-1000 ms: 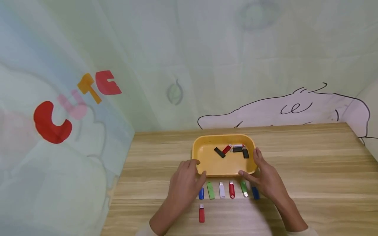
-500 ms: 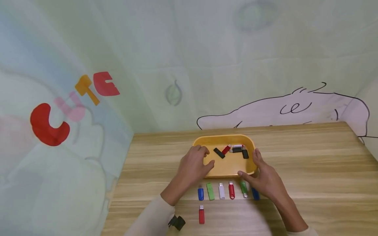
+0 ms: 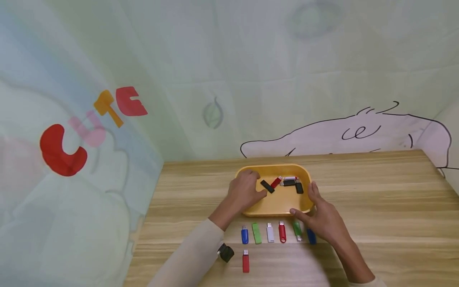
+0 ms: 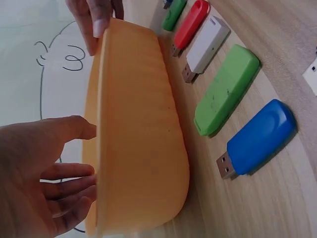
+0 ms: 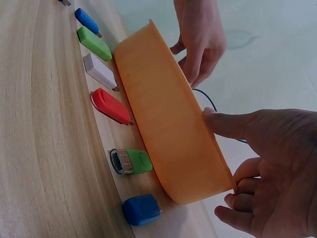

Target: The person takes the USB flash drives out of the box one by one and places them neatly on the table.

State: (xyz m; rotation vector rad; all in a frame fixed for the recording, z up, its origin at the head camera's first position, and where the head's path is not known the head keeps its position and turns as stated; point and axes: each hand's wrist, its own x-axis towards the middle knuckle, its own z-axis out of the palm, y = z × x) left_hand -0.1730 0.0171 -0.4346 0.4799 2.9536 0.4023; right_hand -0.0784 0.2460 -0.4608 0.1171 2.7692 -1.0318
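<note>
A yellow plastic tray (image 3: 276,213) stands on the table with several USB sticks inside. My left hand (image 3: 245,189) reaches over the tray's left end, thumb and fingers apart with nothing between them. Closest to it lies a black USB stick (image 3: 267,186), beside a red USB stick (image 3: 276,182). More black sticks and a white one lie at the tray's right, among them a black USB stick (image 3: 299,187). My right hand (image 3: 324,217) grips the tray's front right corner, its thumb on the front rim (image 5: 213,119) and its fingers at the right side.
In front of the tray runs a row of USB sticks: blue (image 3: 244,235), light green (image 3: 256,233), white (image 3: 270,232), red (image 3: 282,232), green (image 3: 297,231) and blue (image 3: 311,236). A red USB stick (image 3: 245,261) lies nearer. Behind the wooden table (image 3: 387,191) hangs a printed cloth (image 3: 222,71).
My left hand has moved from the tray's front left corner rightward and away from me, over the tray's inside. My right hand stays on its corner. The USB sticks keep their places.
</note>
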